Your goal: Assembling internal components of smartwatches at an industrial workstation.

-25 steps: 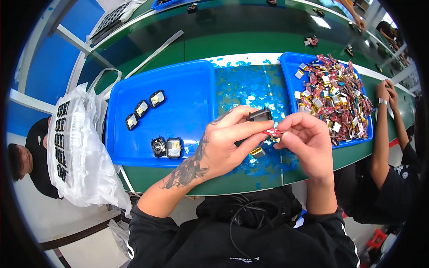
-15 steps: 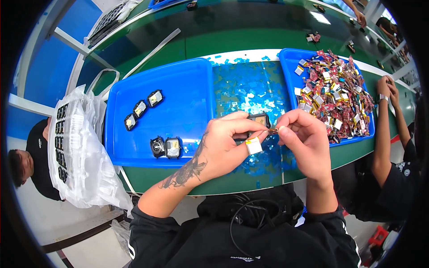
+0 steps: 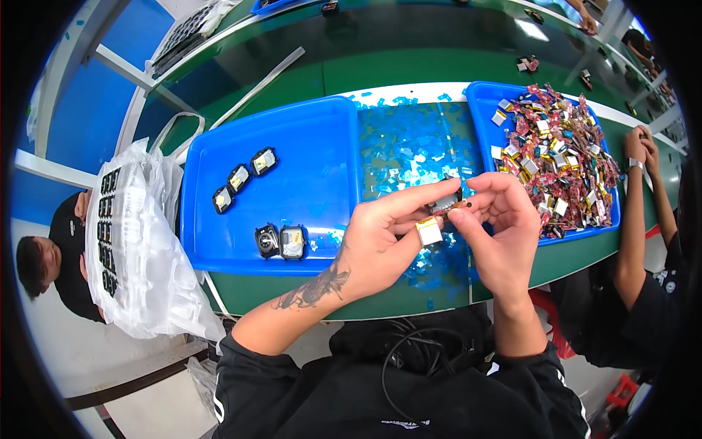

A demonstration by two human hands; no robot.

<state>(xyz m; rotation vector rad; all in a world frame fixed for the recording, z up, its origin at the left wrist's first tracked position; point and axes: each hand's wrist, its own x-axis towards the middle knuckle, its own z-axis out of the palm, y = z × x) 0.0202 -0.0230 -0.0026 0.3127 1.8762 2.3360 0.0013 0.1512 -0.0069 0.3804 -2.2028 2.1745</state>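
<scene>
– Now, from the far left: past a co-worker in black (image 3: 69, 274), straight to a pale plastic bag (image 3: 146, 249), crumpled beside the blue tray (image 3: 314, 146). And inside?

– Five dark casings (image 3: 238, 178): three slanting in a row, two side by side near the lower rim.

– Onward to the left hand (image 3: 384, 238)!

– Curled narrow around a black case (image 3: 446, 197), forefinger along the top; silver battery (image 3: 430, 232) right at the thumb tip. Actually pinched there? Cannot tell.

– And the right hand (image 3: 501, 234)?

– Thumb and forefinger closed on a small reddish circuit board (image 3: 457, 208), just in front of the case. Below: blue film scraps (image 3: 409, 157), strewn over a green bench (image 3: 252, 293).

– Lastly, far right: a second blue tray (image 3: 486, 135), heaped high with boards and batteries (image 3: 556, 161), then a neighbour's clasped hands (image 3: 640, 150) just beyond.
</scene>
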